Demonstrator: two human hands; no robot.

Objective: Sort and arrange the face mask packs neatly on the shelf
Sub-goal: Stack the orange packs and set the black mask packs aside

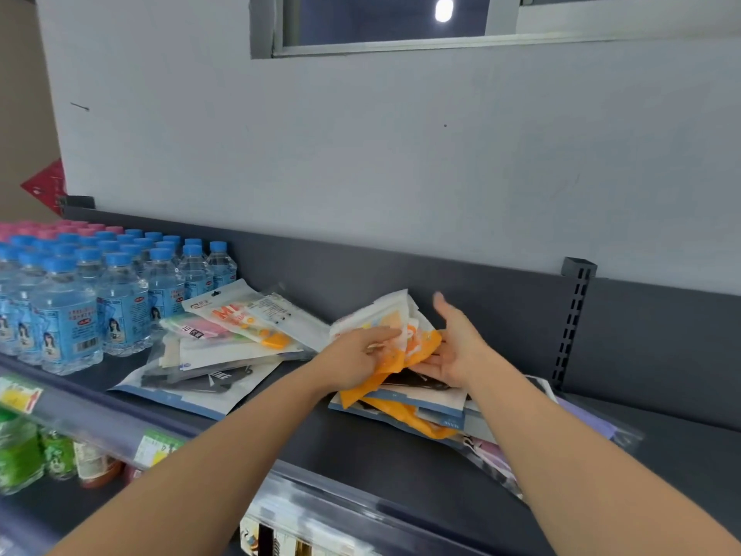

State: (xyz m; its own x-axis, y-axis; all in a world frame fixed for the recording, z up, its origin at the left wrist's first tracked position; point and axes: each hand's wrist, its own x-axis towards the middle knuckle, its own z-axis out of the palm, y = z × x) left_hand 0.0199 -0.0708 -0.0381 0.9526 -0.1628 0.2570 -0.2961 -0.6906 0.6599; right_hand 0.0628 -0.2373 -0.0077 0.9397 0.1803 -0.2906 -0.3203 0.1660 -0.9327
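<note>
Shelf (361, 455), dark grey, top tier.
- Left pile (224, 347): face mask packs, overlapping and askew, mid-shelf just beside the water bottles, reaching to the front edge.
- Right pile (425, 407): mixed packs, fanned out unevenly, right of centre, between the back wall and the front edge.
- Orange-and-white pack (405, 335): raised and tilted above the right pile.
- Left hand (357, 359): fingers (385, 335) clamped on the orange-and-white pack's left side.
- Right hand (457, 347): fingers apart and straight, palm turned to the pack's right edge, touching it low down.
- Water bottles (100, 290): blue caps, upright rows, left end of the shelf.
</note>
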